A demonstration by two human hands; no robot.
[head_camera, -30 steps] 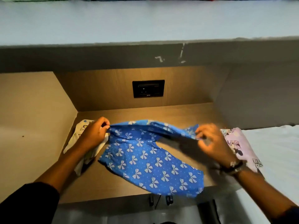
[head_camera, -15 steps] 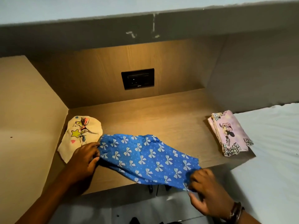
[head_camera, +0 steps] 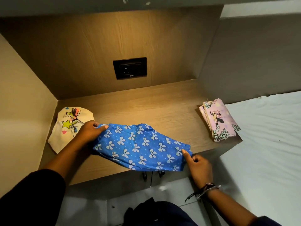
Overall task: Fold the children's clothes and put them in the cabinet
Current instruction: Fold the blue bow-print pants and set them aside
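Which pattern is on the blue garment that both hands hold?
White bows and tiny white dots on the blue garment, seen in the head view.

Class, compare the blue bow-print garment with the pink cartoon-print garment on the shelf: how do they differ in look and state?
The blue garment is spread out, while the pink garment is folded into a compact stack. The blue one is gripped by the left hand and right hand; the pink one lies untouched at the shelf's right end. Both rest on the same wooden shelf.
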